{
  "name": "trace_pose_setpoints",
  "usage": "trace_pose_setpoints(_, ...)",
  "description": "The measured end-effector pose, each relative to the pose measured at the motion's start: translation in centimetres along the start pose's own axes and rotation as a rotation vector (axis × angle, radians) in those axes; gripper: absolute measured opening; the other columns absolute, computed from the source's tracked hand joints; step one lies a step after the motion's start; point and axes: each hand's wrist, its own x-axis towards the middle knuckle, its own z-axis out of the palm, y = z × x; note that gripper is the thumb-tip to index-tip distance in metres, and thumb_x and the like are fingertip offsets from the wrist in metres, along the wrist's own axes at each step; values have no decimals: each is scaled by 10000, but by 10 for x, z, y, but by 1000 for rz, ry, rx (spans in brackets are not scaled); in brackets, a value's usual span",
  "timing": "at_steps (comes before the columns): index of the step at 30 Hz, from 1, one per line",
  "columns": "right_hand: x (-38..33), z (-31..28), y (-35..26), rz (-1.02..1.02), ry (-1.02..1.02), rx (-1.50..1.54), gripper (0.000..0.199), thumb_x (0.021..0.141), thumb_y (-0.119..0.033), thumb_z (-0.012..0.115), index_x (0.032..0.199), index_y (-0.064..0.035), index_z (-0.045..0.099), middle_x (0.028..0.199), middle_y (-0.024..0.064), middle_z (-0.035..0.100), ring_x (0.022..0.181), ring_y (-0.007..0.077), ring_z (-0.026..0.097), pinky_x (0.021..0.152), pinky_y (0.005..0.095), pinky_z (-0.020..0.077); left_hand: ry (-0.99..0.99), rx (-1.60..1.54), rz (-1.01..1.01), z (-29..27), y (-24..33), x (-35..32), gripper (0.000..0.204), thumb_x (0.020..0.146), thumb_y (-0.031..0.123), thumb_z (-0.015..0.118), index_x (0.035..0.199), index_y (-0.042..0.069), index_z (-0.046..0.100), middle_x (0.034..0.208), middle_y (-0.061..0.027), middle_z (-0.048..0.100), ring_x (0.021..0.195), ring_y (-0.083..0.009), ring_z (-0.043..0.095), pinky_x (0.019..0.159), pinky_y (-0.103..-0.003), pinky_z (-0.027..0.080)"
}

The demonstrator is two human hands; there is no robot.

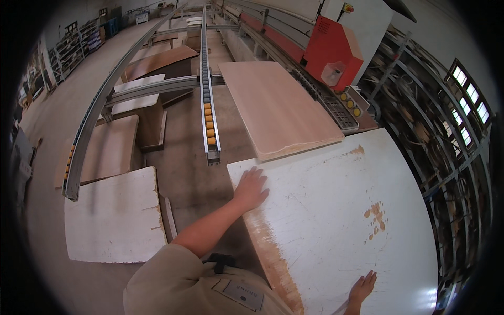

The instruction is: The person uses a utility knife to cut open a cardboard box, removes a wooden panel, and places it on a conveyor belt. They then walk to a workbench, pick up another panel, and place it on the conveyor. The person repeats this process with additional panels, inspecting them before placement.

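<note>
My left hand (251, 190) lies flat, fingers spread, on the upper left corner of a large white board (325, 210) with worn brown patches and a chipped left edge. Lower right, my right hand (363, 286) rests on or just over the same white surface, its fingers stretched out and nothing in it. Just beyond the white board a wood-coloured panel (281, 110) lies lengthwise along the machine, its near edge close to my left hand. That near edge is pale and looks uneven.
A red-housed machine (335, 52) stands at the far right of the panel, with yellow round parts (350, 104) beside it. A roller rail (209, 105) with orange rollers runs away ahead. Stacked boards (113, 218) stand at left. Racks (420, 89) of strip material line the right.
</note>
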Motion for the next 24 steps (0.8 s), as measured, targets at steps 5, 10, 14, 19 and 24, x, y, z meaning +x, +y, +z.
trace_pose_setpoints(5,-1,3,5,-36,25,56,529,980,-189,441,1471,7,413,1558,242,324,1442,410,288,1177,480,241,-3,15,4,-2,3,0,460,879,301,653,1239,26,577,1441,-209,451,1406,-407,348,1170,-534,256)
trace_pose_setpoints(10,-3,1,-2,-28,33,56,519,980,-183,438,1462,8,424,1547,252,336,1434,421,296,1179,474,244,-6,20,16,2,-2,-2,470,897,318,625,1268,35,567,1454,-205,439,1414,-401,327,1181,-528,233)
trace_pose_setpoints(14,-4,0,-4,-23,44,26,519,979,-185,441,1461,6,424,1543,254,341,1432,422,300,1179,477,244,-38,25,8,0,-2,0,471,909,328,609,1281,43,562,1461,-202,433,1420,-402,313,1186,-527,221)
trace_pose_setpoints(19,-5,-3,-5,-9,42,15,526,977,-188,445,1466,5,415,1545,250,342,1431,419,302,1178,482,243,-13,14,13,0,1,1,473,881,304,649,1254,24,570,1450,-212,444,1406,-409,346,1172,-537,249)
trace_pose_setpoints(24,-4,-6,-7,23,-23,-12,554,1018,-285,396,1507,-27,375,1582,203,299,1470,370,248,1178,521,183,-13,11,12,0,1,0,472,881,298,649,1255,23,567,1445,-217,447,1405,-414,346,1171,-541,249)
